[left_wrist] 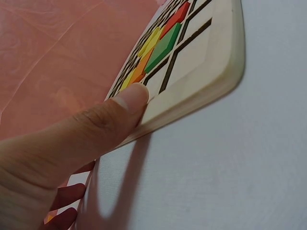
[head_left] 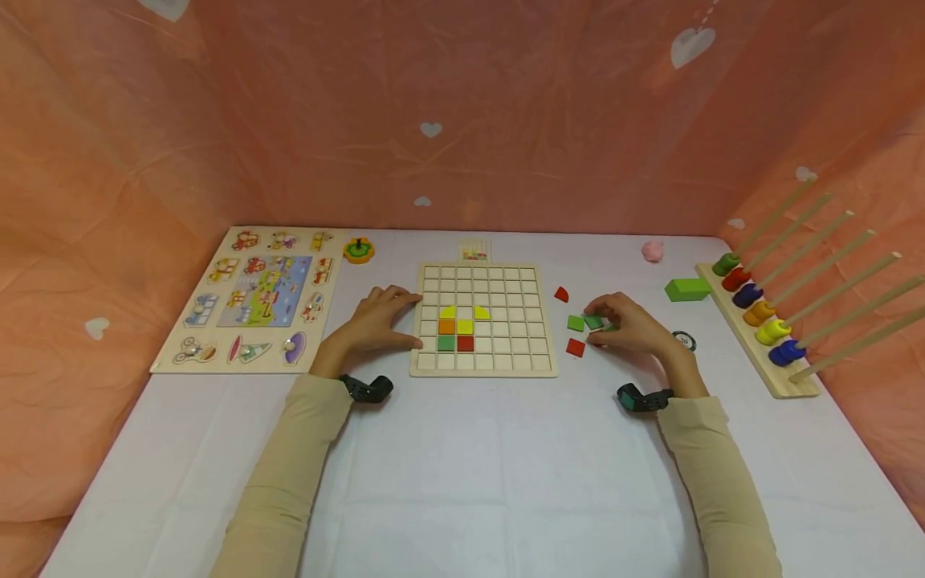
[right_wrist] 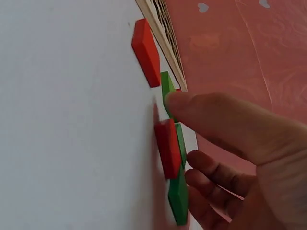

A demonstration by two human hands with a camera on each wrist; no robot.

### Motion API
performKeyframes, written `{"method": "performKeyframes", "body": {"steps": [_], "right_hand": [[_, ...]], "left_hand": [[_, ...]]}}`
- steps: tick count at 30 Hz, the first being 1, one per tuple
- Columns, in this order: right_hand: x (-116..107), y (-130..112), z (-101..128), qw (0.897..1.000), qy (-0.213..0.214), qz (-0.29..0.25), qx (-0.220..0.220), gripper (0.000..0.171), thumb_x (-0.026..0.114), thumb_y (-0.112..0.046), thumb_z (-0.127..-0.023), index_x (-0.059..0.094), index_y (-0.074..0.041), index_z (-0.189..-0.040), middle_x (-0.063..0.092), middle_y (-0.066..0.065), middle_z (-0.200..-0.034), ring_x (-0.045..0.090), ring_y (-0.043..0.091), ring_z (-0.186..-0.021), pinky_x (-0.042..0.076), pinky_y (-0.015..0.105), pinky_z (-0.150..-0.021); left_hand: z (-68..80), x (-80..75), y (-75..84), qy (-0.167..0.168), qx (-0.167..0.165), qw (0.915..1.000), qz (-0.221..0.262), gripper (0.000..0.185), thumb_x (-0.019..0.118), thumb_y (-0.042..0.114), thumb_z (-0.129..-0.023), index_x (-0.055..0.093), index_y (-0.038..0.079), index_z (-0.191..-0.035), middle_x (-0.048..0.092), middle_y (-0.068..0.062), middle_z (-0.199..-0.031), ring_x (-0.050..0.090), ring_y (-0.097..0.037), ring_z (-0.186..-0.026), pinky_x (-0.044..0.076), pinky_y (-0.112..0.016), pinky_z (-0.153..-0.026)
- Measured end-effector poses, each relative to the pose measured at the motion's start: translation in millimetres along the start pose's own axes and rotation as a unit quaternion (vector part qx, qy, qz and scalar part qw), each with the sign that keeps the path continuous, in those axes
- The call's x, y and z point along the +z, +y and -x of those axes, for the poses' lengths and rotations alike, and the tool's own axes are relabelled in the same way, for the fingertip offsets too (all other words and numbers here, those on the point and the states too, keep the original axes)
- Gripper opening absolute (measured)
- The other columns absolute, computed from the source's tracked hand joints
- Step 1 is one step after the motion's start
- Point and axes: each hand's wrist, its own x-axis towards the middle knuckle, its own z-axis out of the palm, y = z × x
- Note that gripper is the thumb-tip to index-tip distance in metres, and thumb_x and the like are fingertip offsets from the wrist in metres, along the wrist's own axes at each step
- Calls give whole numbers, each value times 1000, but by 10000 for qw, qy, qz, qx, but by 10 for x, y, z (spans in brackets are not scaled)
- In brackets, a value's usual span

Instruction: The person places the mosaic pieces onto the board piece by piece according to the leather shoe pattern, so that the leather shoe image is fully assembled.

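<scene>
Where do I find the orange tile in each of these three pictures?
Head: the orange tile is near the centre, directly above the board's green tile.
Left wrist: upper middle, beside that green tile.
Right wrist: not in it.
Shared landmark: the grid board, just its edge showing at the right wrist view's top.

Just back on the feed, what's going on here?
A person's left hand touches the left edge of a grid board. Their right hand is at the loose red and green tiles to the board's right; I can't tell whether it grips one. Six coloured tiles sit in the board's squares.
</scene>
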Motion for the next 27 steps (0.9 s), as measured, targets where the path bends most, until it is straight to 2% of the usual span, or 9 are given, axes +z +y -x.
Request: {"method": "performKeyframes", "body": {"steps": [5, 8, 11, 19, 22, 27], "right_hand": [[-38, 28, 76, 9999, 37, 148, 15, 44, 80, -14, -72, 54, 2, -104, 57, 15, -99, 48, 28, -97, 37, 40, -89], [-39, 47, 100, 9998, 49, 174, -69, 42, 80, -14, -73, 55, 3, -102, 59, 13, -92, 50, 25, -88, 38, 31, -82], [-19, 63, 105, 9999, 96, 120, -65, 37, 77, -9, -75, 57, 3, -103, 61, 12, -89, 51, 24, -86, 37, 27, -81], [8, 13, 93, 9996, 261, 41, 24, 33, 67, 0, -76, 56, 4, -107, 61, 15, -95, 53, 28, -90, 42, 42, -85], [17, -92, 69, 9986, 429, -117, -269, 32, 65, 4, -76, 57, 4, -108, 61, 17, -99, 55, 29, -92, 44, 45, -85], [145, -355, -42, 9928, 510, -299, -1044, 27, 67, 5, -76, 62, 4, -103, 62, 15, -97, 57, 28, -86, 46, 44, -78]], "left_hand": [[-6, 3, -2, 13, 17, 10000, -10, 84, 77, 46, -71, 43, 8, -139, 43, -13, -133, 35, -32, -115, 29, -50, -93], [-7, 1, -8, 20, 18, 10000, -22, 84, 77, 46, -71, 43, 8, -139, 43, -13, -133, 35, -31, -115, 29, -50, -94], [-7, 0, -10, 11, 12, 10000, -13, 84, 77, 46, -71, 43, 8, -139, 43, -13, -133, 35, -32, -115, 29, -50, -94], [3, -11, 0, -22, 22, 10000, 34, 83, 77, 44, -72, 43, 7, -139, 43, -14, -133, 35, -33, -116, 28, -51, -95], [3, -9, 3, -28, -5, 10000, 33, 83, 77, 43, -72, 43, 7, -139, 43, -14, -133, 35, -33, -115, 28, -51, -95], [2, -8, 4, -14, -2, 10000, 11, 83, 77, 44, -72, 43, 7, -139, 43, -14, -133, 35, -32, -115, 28, -51, -94]]}}
